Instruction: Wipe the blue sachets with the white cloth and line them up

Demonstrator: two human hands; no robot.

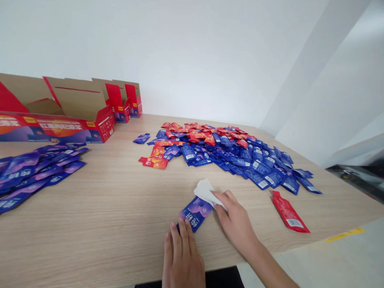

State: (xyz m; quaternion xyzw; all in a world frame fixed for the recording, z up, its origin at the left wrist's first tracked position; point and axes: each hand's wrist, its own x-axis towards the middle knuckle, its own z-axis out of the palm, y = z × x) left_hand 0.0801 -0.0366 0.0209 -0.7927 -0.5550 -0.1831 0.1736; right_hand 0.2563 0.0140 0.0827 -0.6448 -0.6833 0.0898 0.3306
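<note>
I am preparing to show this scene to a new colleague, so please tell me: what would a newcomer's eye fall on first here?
The large heap of blue and red sachets on the wooden table stands out first, in the middle of the view. Open red cardboard boxes stand behind it at the far left. At the near edge, the left hand and right hand meet on a purple sachet, with a white tissue under the right hand.

A light wood-grain table (96,218) carries heaped blue and red sachets (217,147), purple sachets (32,174), and red cardboard display boxes (52,119).

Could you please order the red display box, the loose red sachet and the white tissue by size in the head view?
Largest: red display box. Then the loose red sachet and white tissue look close; the crumpled tissue makes ranking them unsure.
</note>
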